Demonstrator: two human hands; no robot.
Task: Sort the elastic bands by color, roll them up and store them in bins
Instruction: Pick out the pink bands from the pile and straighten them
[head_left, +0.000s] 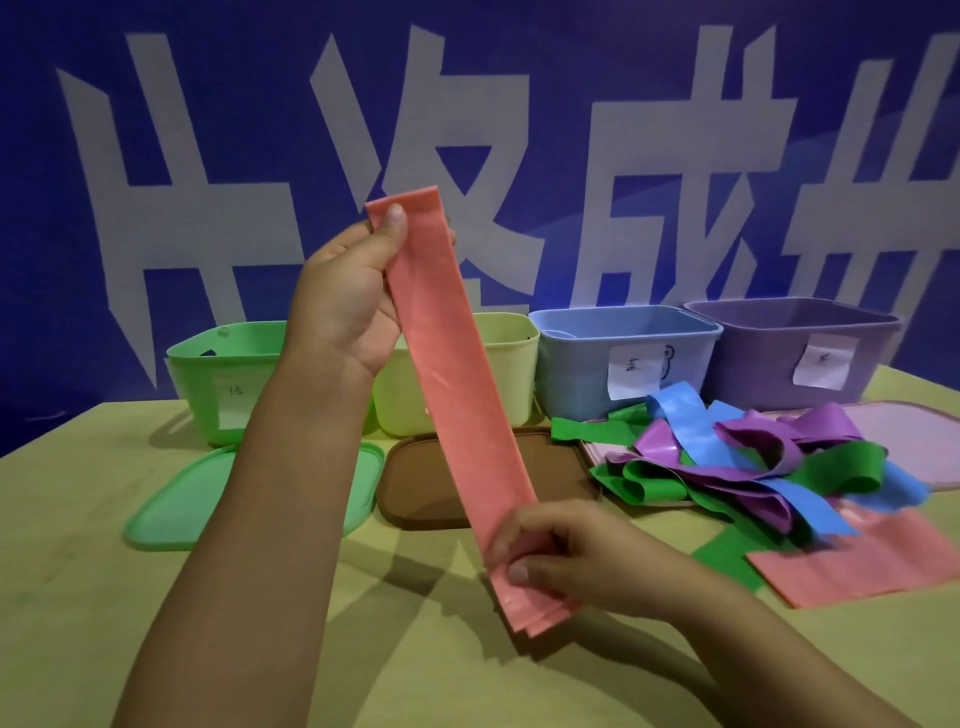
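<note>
Pink elastic band is held taut above the surface, pinched at both ends. Left hand, raised, grips its upper end between thumb and fingers; right hand, low, pinches its lower end. Beyond the band stand four plastic bins; right of it lies a tangled pile of bands.

Table with bins, lids, bands

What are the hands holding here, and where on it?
One pink elastic band: the left hand pinches its top end, the right hand pinches near its bottom end.
</note>
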